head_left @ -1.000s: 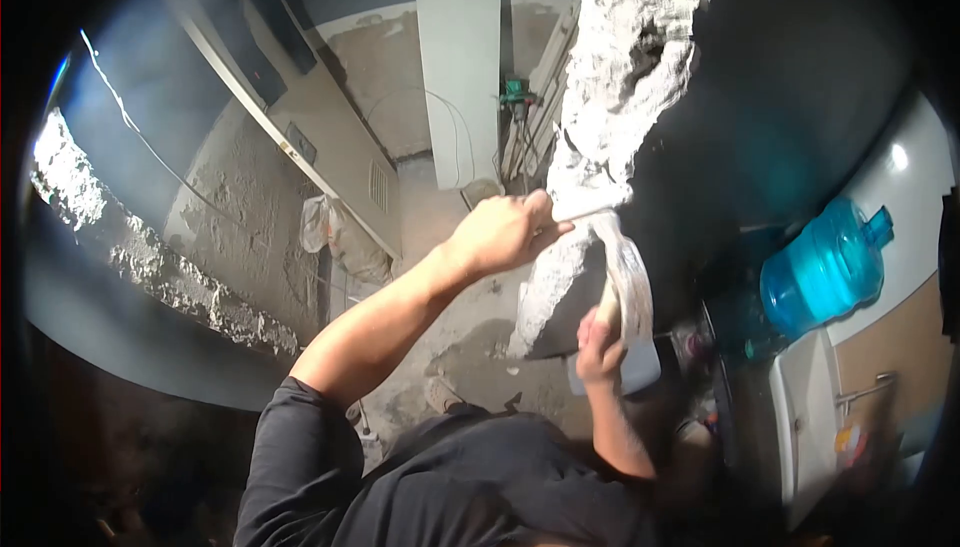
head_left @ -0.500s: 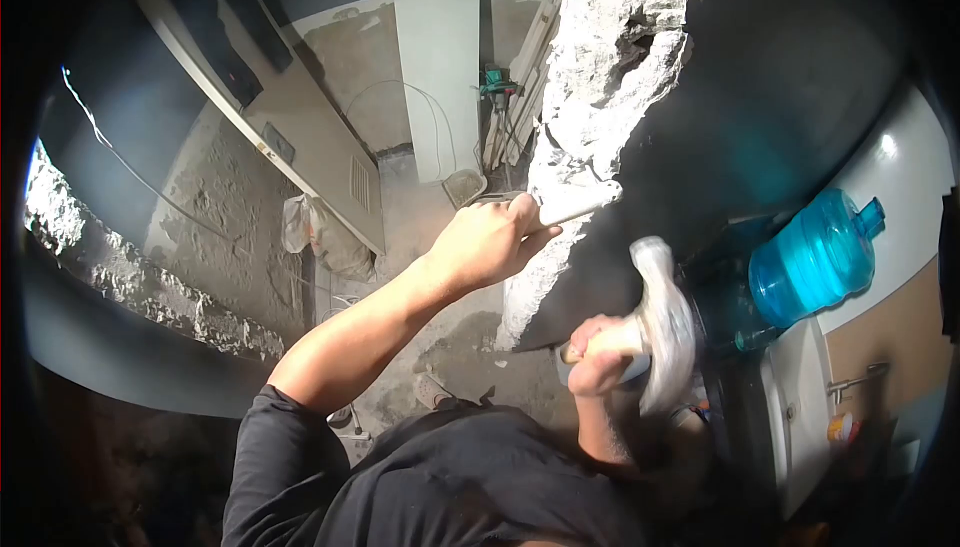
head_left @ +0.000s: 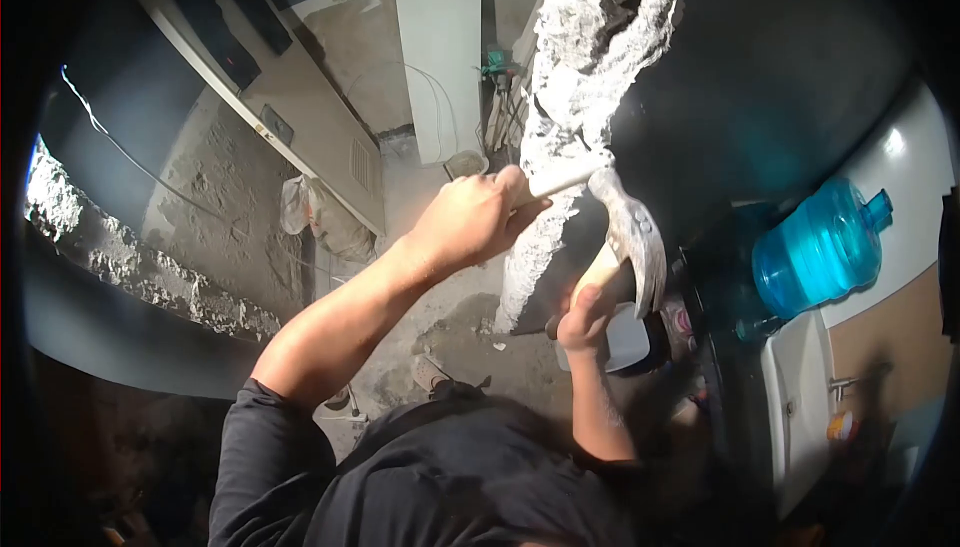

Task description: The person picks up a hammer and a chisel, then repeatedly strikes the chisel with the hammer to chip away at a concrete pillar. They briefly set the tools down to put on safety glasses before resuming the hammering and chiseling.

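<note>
My left hand (head_left: 468, 215) is wrapped round a pale metal chisel (head_left: 562, 178), which lies across the rough, broken edge of a wall (head_left: 590, 77). The chisel's tip is hidden at the far side of my hand. In my right hand (head_left: 586, 321) is a claw hammer (head_left: 630, 229), held by its light handle. Its striking face is at the struck end of the chisel, apparently touching it, and the claw points down toward me.
A blue water bottle (head_left: 818, 249) lies to the right near a white sink (head_left: 800, 402). A white container (head_left: 627, 339) sits below my right hand. Beyond my left arm are a leaning door (head_left: 325, 137), a plastic bag (head_left: 335, 227) and a green power tool (head_left: 497, 67).
The hammer has swung up and left from a lowered, blurred position to the chisel's end. My left hand and the chisel have shifted slightly left and up in view.
</note>
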The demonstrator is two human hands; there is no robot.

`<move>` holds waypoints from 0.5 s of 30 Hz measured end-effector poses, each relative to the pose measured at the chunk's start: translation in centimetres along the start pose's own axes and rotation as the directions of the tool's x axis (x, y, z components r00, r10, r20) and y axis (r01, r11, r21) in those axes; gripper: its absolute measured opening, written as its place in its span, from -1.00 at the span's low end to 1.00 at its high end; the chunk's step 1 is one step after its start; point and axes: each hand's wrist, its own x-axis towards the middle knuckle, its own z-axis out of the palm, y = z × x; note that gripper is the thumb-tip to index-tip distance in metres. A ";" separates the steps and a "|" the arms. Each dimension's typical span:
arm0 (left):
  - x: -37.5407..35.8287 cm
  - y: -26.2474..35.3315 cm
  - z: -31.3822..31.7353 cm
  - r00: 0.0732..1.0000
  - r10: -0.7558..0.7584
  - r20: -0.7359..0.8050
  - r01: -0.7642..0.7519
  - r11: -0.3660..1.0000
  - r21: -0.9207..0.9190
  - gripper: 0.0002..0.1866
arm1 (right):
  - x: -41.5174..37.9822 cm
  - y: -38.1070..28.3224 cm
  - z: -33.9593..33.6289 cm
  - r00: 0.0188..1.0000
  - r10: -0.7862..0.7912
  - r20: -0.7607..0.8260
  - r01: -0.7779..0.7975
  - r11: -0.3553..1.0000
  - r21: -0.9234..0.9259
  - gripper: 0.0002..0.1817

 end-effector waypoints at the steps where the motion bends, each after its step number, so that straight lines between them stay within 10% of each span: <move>1: 0.0 0.1 0.2 0.999 -0.030 0.018 0.031 0.999 -0.018 -0.60 | -0.3 -2.3 -0.7 0.999 0.050 0.021 -0.053 0.982 0.180 -0.25; 7: 0.1 -0.1 0.5 0.999 -0.034 0.014 0.034 0.999 0.000 -0.59 | -0.1 -6.0 0.0 0.873 -0.408 -0.268 0.481 0.628 0.611 -0.17; 8: 0.0 0.0 0.5 1.000 -0.025 0.012 0.025 1.000 -0.004 -0.59 | -0.1 -3.9 0.5 0.927 -0.347 -0.141 0.355 0.693 0.627 -0.21; 10: -0.2 0.6 0.4 0.999 -0.038 0.031 0.039 0.999 -0.036 -0.59 | 0.0 -2.3 0.2 1.000 0.003 0.012 -0.003 0.999 -0.032 -0.23; 13: 0.1 0.7 0.5 0.999 -0.021 -0.025 0.020 1.000 -0.021 -0.58 | -1.5 -4.1 -1.0 0.952 0.304 0.044 -0.299 0.882 0.364 -0.22; 15: -0.2 1.1 1.0 0.999 -0.038 -0.033 0.037 0.999 -0.041 -0.58 | -1.7 -5.4 -1.4 0.997 0.077 0.006 -0.066 0.814 0.577 -0.17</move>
